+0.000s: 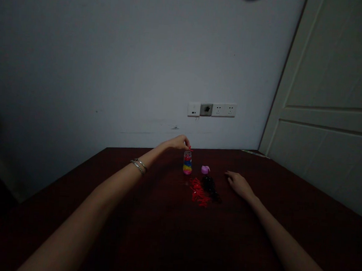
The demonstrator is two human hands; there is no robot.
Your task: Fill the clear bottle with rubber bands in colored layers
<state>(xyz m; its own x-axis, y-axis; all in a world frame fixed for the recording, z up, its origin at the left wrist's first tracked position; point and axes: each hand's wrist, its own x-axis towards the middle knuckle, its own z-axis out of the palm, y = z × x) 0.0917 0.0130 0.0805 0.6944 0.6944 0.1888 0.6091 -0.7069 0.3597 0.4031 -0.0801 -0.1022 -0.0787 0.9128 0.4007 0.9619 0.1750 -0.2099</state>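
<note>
My left hand (181,142) is closed in a pinch on a small red band, held just above the mouth of a clear jar (187,163). The jar stands upright without its lid and holds layers of pink, yellow, blue and red pieces. To its right, a purple lid (205,169) with a loop lies on the table. Nearer to me are a loose pile of thin red bands (198,191) and a pile of black ones (210,187), too small to make out exactly. My right hand (238,184) rests on the table right of the black pile, fingers stretched out and holding nothing.
The dark red-brown table (156,240) reaches back to a pale wall (126,66). Sockets and switches (224,110) are set in the wall above the table. A light panelled door (328,132) stands on the right. A thin strip (255,153) lies at the back right edge.
</note>
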